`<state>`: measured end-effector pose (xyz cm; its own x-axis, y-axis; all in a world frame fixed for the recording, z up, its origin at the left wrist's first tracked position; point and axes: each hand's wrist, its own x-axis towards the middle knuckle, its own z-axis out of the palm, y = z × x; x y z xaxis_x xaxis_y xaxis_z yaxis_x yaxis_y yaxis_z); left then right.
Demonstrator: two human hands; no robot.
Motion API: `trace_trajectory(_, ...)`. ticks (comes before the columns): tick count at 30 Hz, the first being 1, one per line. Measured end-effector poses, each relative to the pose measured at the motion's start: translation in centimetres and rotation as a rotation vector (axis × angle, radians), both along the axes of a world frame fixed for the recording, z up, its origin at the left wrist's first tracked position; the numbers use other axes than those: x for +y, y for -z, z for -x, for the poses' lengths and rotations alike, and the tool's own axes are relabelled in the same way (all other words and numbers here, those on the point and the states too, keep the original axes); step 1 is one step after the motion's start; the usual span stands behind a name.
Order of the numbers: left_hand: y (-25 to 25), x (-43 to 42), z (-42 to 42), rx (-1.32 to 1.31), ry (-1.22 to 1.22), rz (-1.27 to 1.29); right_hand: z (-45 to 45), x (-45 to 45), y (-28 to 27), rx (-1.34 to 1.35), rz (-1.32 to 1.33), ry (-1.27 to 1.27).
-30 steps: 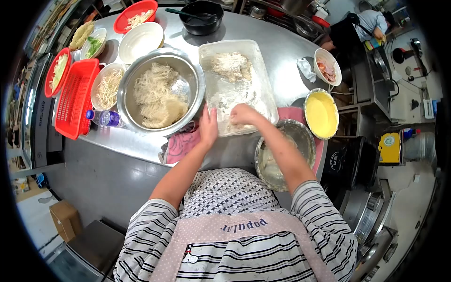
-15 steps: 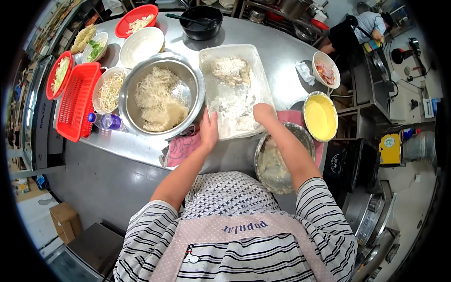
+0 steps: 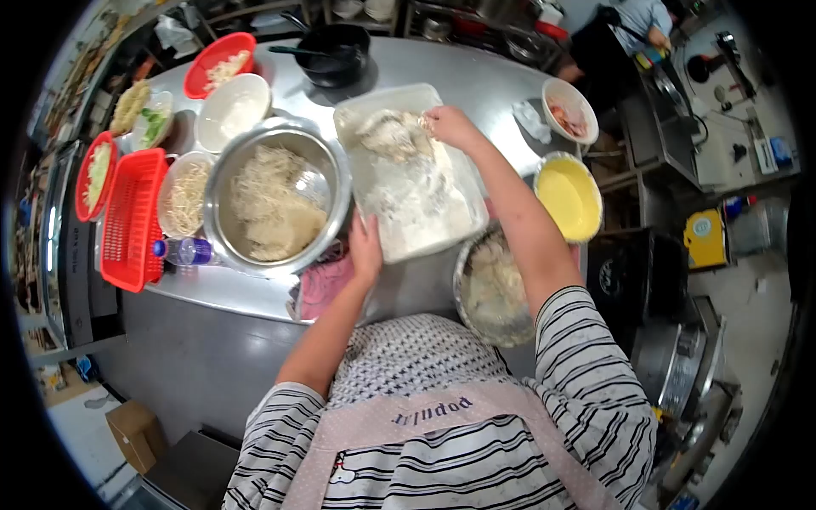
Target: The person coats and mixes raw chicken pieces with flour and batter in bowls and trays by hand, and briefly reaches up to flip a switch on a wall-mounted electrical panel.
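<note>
A translucent plastic tub holds loose white flour and a flour-coated clump near its far end. My right hand is at the clump's right side, its fingers closed on pale floury stuff. Against the tub's near left wall rests my left hand, fingers stretched out, holding the wall from outside. Left of the tub is a large steel bowl of thin pale noodles. Below the tub, a round metal bowl with pale wet contents is partly behind my right forearm.
Yellow liquid and pink meat fill bowls at the right. A black pan stands at the back. Red baskets, a bowl of sprouts and a bottle are on the left. Another person is at upper right.
My right hand has moved from the tub's near end to the clump at its far end. My left hand stays at the near left wall. The whole view has shifted and turned slightly.
</note>
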<state>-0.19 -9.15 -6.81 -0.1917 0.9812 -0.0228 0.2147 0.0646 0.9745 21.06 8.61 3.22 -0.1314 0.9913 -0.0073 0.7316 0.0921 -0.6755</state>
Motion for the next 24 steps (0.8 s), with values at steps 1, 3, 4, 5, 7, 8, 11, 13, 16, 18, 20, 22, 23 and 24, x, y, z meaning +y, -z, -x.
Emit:
trace_trajectory(1, 0.7, 0.0, -0.1, -0.023, -0.001, -0.032, -1.2, -2.3, -1.5, 0.115, 0.114, -0.012)
trace_trajectory(3, 0.4, 0.0, -0.2, -0.097, 0.028, -0.026, -4.1, -7.7, -4.2, 0.217, 0.23, -0.052)
trace_trajectory(4, 0.5, 0.0, -0.2, -0.131, 0.045, -0.03, -5.8, -10.6, -4.9, 0.205, 0.239, -0.085)
trace_trajectory(5, 1.2, 0.2, -0.1, -0.127, 0.049, -0.058, -7.7, -13.3, -5.0, 0.212, 0.407, -0.082)
trace_trajectory(7, 1.0, 0.1, -0.1, -0.113, 0.047, -0.036, -11.2, -18.7, -3.3, 0.293, 0.606, -0.103)
trace_trajectory(8, 1.3, 0.1, 0.0, -0.114, 0.058, -0.033, -13.1, -21.2, -0.9, 0.09, 0.548, -0.088)
trace_trajectory(11, 1.5, 0.1, -0.1, -0.098, 0.058, -0.035, -15.6, -27.8, 7.7, -0.289, 0.254, 0.049)
trace_trajectory(13, 0.3, -0.2, -0.2, -0.074, 0.035, -0.003, -14.6, -29.7, 9.9, -0.378, -0.037, 0.345)
trace_trajectory(16, 0.5, -0.1, -0.2, -0.053, 0.052, -0.017, -13.3, -30.9, 11.1, -0.486, 0.13, 0.419)
trace_trajectory(18, 0.0, -0.1, -0.2, -0.046, 0.058, -0.026, -12.9, -31.1, 10.6, -0.487, 0.246, 0.389)
trace_trajectory(20, -0.6, -0.2, -0.3, -0.08, 0.063, 0.002, -12.7, -31.5, 8.9, -0.495, 0.362, 0.354)
trace_trajectory(22, -0.3, -0.1, -0.4, -0.087, 0.05, -0.008, -12.7, -32.4, 6.7, -0.338, 0.204, 0.395)
trace_trajectory(23, -0.1, -0.2, -0.3, -0.086, 0.043, -0.016, -13.1, -32.9, 7.2, -0.339, 0.207, 0.386)
trace_trajectory(24, -0.2, -0.3, -0.2, -0.084, 0.039, -0.011, -13.6, -33.4, 7.7, -0.113, 0.22, 0.466)
